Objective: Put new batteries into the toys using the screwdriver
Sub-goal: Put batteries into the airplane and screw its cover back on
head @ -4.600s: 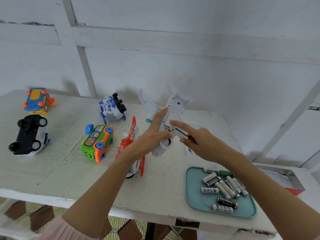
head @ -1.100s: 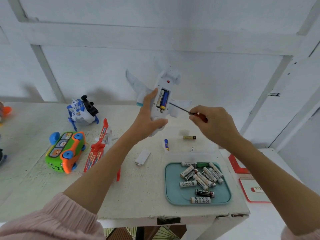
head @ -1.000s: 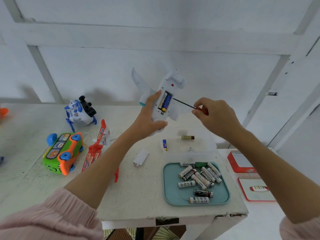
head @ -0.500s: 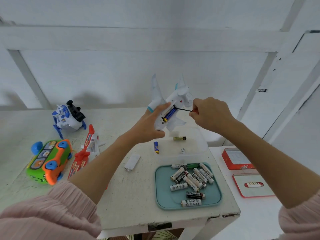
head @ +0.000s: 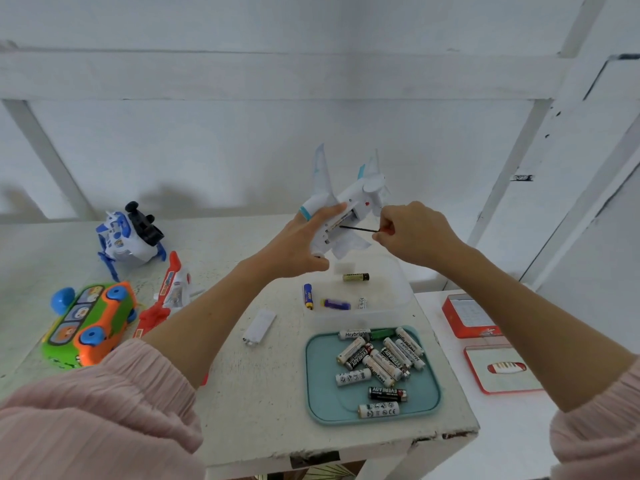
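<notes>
My left hand grips a white toy airplane in the air above the table, belly turned toward me. My right hand pinches a thin black screwdriver; its tip pokes into the plane's open battery bay. Below on the table lie three loose batteries: a blue one, a purple one and a dark gold one. The white battery cover lies flat near my left forearm. A teal tray holds several batteries.
A green and orange toy bus, a red and white toy plane and a blue and white toy sit on the left. A clear plastic lid lies behind the tray. Two red boxes sit on a lower surface at right.
The airplane has tilted so the battery bay faces more sideways. A purple battery now lies on the table beside the blue one. The bay looked fuller before.
</notes>
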The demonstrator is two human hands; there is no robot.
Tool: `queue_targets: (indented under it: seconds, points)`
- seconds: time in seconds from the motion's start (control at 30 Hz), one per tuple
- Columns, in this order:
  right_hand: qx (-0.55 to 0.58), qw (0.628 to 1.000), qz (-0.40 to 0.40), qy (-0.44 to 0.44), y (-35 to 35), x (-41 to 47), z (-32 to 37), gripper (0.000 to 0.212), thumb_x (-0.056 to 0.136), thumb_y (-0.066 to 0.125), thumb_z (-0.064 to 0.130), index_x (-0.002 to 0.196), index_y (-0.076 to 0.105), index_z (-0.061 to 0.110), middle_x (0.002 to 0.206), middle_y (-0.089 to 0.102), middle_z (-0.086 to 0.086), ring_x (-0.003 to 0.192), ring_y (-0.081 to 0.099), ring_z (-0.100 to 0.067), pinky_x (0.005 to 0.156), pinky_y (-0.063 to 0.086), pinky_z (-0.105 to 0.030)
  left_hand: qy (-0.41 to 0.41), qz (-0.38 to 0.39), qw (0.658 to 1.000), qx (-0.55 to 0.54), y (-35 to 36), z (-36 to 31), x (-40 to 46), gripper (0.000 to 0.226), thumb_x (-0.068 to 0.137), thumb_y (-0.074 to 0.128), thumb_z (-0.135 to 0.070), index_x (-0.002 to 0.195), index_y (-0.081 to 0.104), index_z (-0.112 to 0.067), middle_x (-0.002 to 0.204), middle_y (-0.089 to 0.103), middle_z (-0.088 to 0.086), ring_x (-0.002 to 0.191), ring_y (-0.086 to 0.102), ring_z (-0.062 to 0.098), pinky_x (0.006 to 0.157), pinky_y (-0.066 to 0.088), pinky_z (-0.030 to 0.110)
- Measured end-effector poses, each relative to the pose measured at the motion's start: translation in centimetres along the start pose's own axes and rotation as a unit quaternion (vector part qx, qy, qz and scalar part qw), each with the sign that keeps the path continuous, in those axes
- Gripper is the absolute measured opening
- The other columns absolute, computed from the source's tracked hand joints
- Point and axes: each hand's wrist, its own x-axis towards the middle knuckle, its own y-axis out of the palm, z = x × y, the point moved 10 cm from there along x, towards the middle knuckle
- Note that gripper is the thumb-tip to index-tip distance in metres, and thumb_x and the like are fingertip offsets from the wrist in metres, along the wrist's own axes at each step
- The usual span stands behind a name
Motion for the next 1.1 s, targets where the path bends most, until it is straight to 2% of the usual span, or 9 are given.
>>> queue_targets:
  seconds: [0.17, 0.3, 0.4, 0.57, 0.67, 0.83, 0.93, 1.0, 1.1]
  points:
    - [0.002, 1.0, -0.003, 0.012, 0.5, 0.0, -0.8, 0.017, 0.091, 0.052, 0.029, 0.081, 0.045, 0.017, 0.075, 0.051, -0.002, 0.07, 0.05, -0.022, 0.063, 0.036, -0.028, -0.011, 0.014, 1.0, 0.013, 0.5, 0.6, 0.6, 0.093, 0.075, 0.068, -0.007, 0.147, 0.017, -0.037, 0.142, 0.024, 0.007, 0.106, 0.035, 0.02, 0.088, 0.041, 0.029]
    - [0.031, 0.998, -0.057, 0.022, -0.3, -0.3, -1.6, 0.018, 0.092, 0.051, 0.029, 0.088, 0.051, 0.011, 0.073, 0.056, -0.004, 0.065, 0.05, -0.022, 0.059, 0.035, -0.027, -0.035, 0.0, 0.997, -0.072, 0.4, 1.0, 0.6, 0.092, 0.076, 0.067, -0.003, 0.145, 0.018, -0.039, 0.139, 0.027, 0.008, 0.101, 0.043, 0.023, 0.074, 0.047, 0.022]
    - [0.065, 0.991, -0.115, 0.015, -1.3, -0.7, -1.5, 0.02, 0.093, 0.052, 0.029, 0.089, 0.052, 0.009, 0.07, 0.057, -0.005, 0.063, 0.052, -0.024, 0.057, 0.039, -0.028, -0.064, -0.01, 0.98, -0.187, 0.1, 0.9, 0.3, 0.09, 0.078, 0.066, 0.001, 0.143, 0.018, -0.039, 0.133, 0.035, 0.009, 0.099, 0.053, 0.031, 0.077, 0.056, 0.037]
    - [0.104, 0.982, -0.16, -0.005, -2.1, -0.9, -0.9, 0.018, 0.092, 0.053, 0.025, 0.088, 0.053, 0.007, 0.06, 0.049, 0.003, 0.06, 0.051, -0.024, 0.058, 0.044, -0.034, -0.074, -0.029, 0.951, -0.3, -0.6, 0.2, 0.1, 0.084, 0.081, 0.062, 0.004, 0.134, 0.019, -0.045, 0.126, 0.041, 0.0, 0.094, 0.053, 0.009, 0.071, 0.048, 0.018]
    - [0.123, 0.978, -0.169, -0.015, -2.3, -1.0, -1.0, 0.017, 0.091, 0.055, 0.024, 0.087, 0.054, 0.007, 0.056, 0.043, 0.009, 0.056, 0.047, -0.019, 0.057, 0.043, -0.033, -0.083, -0.023, 0.938, -0.337, -0.7, 0.1, -0.3, 0.084, 0.076, 0.066, -0.002, 0.132, 0.021, -0.046, 0.122, 0.044, -0.004, 0.093, 0.053, 0.009, 0.07, 0.045, 0.017]
    - [0.133, 0.978, -0.159, -0.034, -2.3, -1.2, -1.1, 0.016, 0.09, 0.058, 0.022, 0.086, 0.056, 0.006, 0.062, 0.054, 0.0, 0.054, 0.045, -0.018, 0.056, 0.042, -0.031, -0.088, 0.016, 0.938, -0.334, -0.4, -0.2, -0.9, 0.085, 0.062, 0.06, -0.016, 0.132, 0.022, -0.047, 0.121, 0.044, -0.004, 0.093, 0.053, 0.011, 0.071, 0.046, 0.018]
    - [0.145, 0.978, -0.146, -0.036, -2.0, -1.3, -1.3, 0.016, 0.089, 0.059, 0.021, 0.084, 0.055, 0.006, 0.061, 0.053, 0.0, 0.05, 0.042, -0.013, 0.056, 0.04, -0.029, -0.087, 0.023, 0.943, -0.32, -0.2, -0.1, -0.8, 0.085, 0.07, 0.066, -0.008, 0.131, 0.022, -0.047, 0.122, 0.043, -0.002, 0.092, 0.053, 0.011, 0.071, 0.048, 0.018]
    - [0.145, 0.979, -0.139, -0.035, -1.9, -1.2, -1.5, 0.017, 0.089, 0.059, 0.021, 0.083, 0.055, 0.006, 0.061, 0.054, -0.002, 0.051, 0.042, -0.015, 0.056, 0.039, -0.028, -0.083, 0.022, 0.954, -0.288, -0.2, 0.0, -0.5, 0.085, 0.077, 0.065, 0.003, 0.131, 0.022, -0.047, 0.124, 0.042, 0.002, 0.091, 0.054, 0.014, 0.073, 0.051, 0.022]
    - [0.14, 0.981, -0.131, -0.026, -1.9, -1.0, -2.2, 0.017, 0.088, 0.06, 0.021, 0.082, 0.055, 0.006, 0.058, 0.05, 0.002, 0.05, 0.041, -0.012, 0.056, 0.035, -0.026, -0.072, 0.021, 0.97, -0.229, -0.1, 0.1, 0.0, 0.089, 0.076, 0.065, 0.006, 0.13, 0.021, -0.049, 0.127, 0.04, 0.004, 0.093, 0.056, 0.024, 0.075, 0.055, 0.032]
